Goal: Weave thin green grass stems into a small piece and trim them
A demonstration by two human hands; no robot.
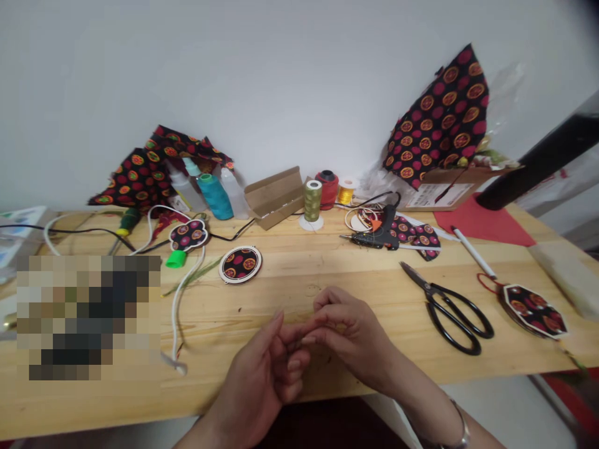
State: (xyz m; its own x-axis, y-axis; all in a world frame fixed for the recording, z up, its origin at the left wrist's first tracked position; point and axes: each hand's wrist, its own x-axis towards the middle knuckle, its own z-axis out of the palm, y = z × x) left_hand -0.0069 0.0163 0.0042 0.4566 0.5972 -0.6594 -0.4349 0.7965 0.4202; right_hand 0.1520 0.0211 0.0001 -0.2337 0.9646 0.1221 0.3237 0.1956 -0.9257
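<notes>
the left hand (269,374) and right hand (349,337) meet fingertip to fingertip above the pale wooden worktop (299,274), fingers pinched narrow; whether they hold anything, i cannot tell. black-handled scissors (449,308) lie nearer the right.

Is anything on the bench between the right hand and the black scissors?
Nothing visible. Bare wood lies between the right hand, whose fingertips meet the left hand, and the scissors to its right; the white pen lies beyond them.
</notes>
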